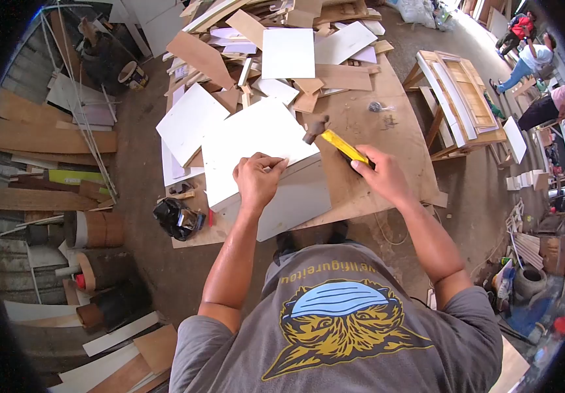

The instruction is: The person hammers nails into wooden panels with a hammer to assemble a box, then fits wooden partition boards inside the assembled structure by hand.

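A hammer (341, 143) with a yellow and black handle is held in my right hand (382, 173). Its metal head hangs above the right part of a white box-like piece (246, 141), apart from my other hand. On the near edge of that white piece rests my left hand (257, 180), thumb and fingertips pinched together at the top surface. Whatever sits between those fingertips is too small to make out. Below the edge, a pale grey-white panel (295, 200) forms the near side of the piece.
Wood and white board offcuts (282, 56) are heaped at the table's far side. A black plastic bag (176, 218) lies at the left front of the wooden table (394, 124). A wooden stand with panels (459, 98) is to the right, with several people beyond. Boards lean along the left wall.
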A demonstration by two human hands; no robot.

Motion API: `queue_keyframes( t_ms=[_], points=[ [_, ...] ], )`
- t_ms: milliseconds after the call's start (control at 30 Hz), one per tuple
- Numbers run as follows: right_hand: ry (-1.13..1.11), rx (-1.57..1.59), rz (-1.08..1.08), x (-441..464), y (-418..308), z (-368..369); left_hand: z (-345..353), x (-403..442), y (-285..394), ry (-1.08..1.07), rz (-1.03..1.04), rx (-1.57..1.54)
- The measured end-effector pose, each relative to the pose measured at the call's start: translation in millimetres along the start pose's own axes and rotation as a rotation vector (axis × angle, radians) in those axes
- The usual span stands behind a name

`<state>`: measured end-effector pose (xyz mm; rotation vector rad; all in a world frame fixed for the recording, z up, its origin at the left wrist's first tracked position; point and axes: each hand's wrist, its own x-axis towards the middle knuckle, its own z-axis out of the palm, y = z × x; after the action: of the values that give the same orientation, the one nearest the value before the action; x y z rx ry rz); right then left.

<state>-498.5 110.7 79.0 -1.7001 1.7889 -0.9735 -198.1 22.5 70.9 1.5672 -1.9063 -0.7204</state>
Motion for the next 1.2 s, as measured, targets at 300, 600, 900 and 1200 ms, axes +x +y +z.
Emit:
queue_keyframes(
  t_ms=[300,600,900,1200],
  points=[
    [-0.188,-0.247,-0.131,16.9,-47.4,-10.5,0.1,-5.1,4.1,0.068,0.108,0.095],
    [-0.237,-0.337,-0.17,28.1,-64.4,-13.6,5.4,-7.6,-2.3,0.14,0.187,0.147],
    [-0.254,-0.393,-0.242,41.3,-75.1,-19.1,4.2,-6.1,-0.9,0.105,0.138,0.124],
    [-0.31,-0.407,-0.203,51.6,-80.9,-28.1,5.8,-6.4,-2.7,0.098,0.115,0.113]
  ],
)
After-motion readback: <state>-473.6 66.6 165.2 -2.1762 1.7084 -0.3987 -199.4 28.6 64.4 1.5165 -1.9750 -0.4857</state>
